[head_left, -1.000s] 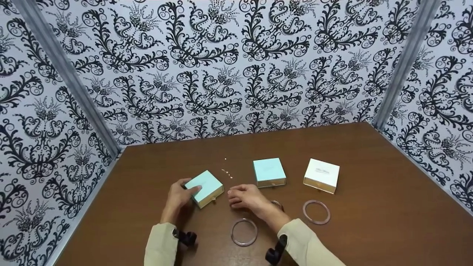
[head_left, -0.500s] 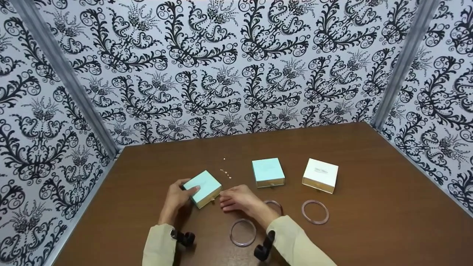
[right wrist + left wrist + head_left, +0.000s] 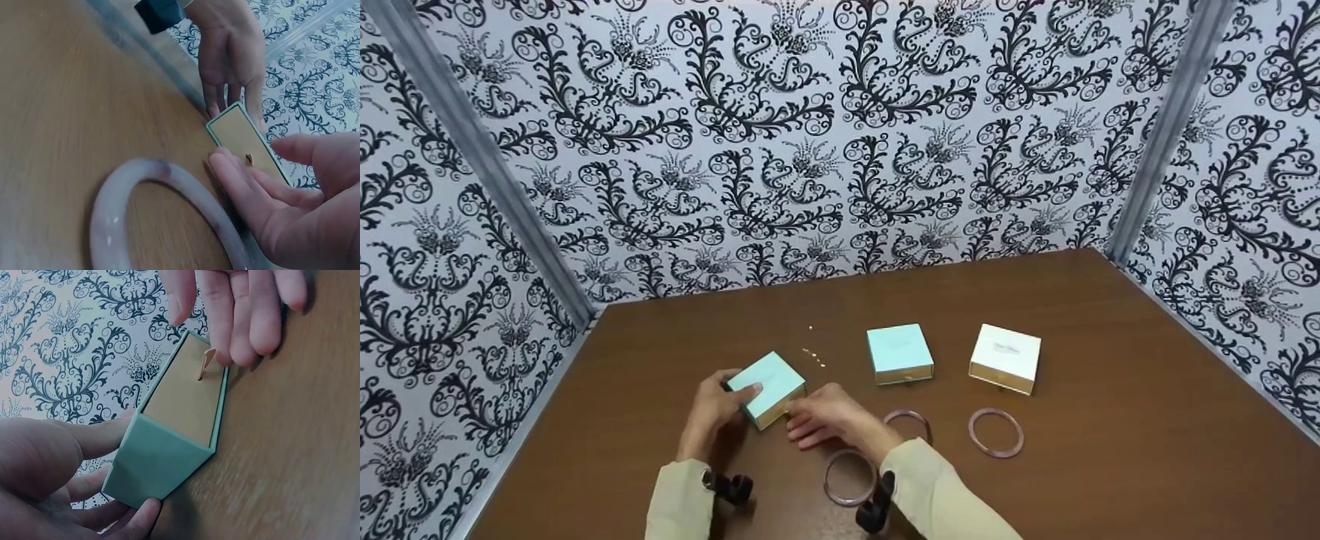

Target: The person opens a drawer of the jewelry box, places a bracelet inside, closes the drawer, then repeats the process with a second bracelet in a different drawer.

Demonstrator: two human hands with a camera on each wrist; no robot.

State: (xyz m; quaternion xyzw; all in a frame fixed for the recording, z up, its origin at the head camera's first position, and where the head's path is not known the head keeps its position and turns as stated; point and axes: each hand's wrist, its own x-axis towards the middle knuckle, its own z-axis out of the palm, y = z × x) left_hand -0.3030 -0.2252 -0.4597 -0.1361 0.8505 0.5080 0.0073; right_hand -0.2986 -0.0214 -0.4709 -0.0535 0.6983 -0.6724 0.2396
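Observation:
My left hand [image 3: 712,409] grips a mint-green drawer box [image 3: 767,381] on the table, thumb on its lid and the other fingers along its far side. The box's gold drawer front faces my right hand [image 3: 834,414], and the drawer is closed. A small ribbon pull tab [image 3: 207,361] sticks out of that front. In the left wrist view my right fingertips are right beside the tab, with the thumb held apart from them. A pale lilac bangle [image 3: 107,225] lies close to my right hand in the right wrist view.
A second mint box [image 3: 900,349] and a white box [image 3: 1006,346] stand farther right. Another bangle [image 3: 972,433] lies in front of the white box; a third bangle [image 3: 928,430] is partly behind my right wrist. Small gold pieces [image 3: 813,355] lie behind the held box.
My right hand has moved left, from beside the mint box up to its drawer front and tab. My left hand keeps its grip, and the box stays in place.

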